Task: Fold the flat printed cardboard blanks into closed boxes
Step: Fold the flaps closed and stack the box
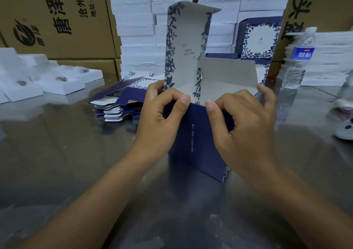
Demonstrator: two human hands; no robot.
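the steel table (66, 172) carries everything, and the wall of white boxes (135, 31) rises well beyond the fingertips. between the two hands stands the box (196, 139), half formed. its navy front wall faces the person, its tall flowered lid flap stands upright just past the thumbs, and a grey side flap leans inward beyond the right fingers. it stands on end, likely so the walls square up against the table. the blanks (118, 105) lie stacked just beyond the left knuckles, near enough to take the next one. the left hand (162, 120) and right hand (242, 124) are both curled, each thumb (184, 99) pinching the top edge of the front wall, probably to crease it. the lid is not yet shut. a bottle (299, 57) stands well right of the right fingers.
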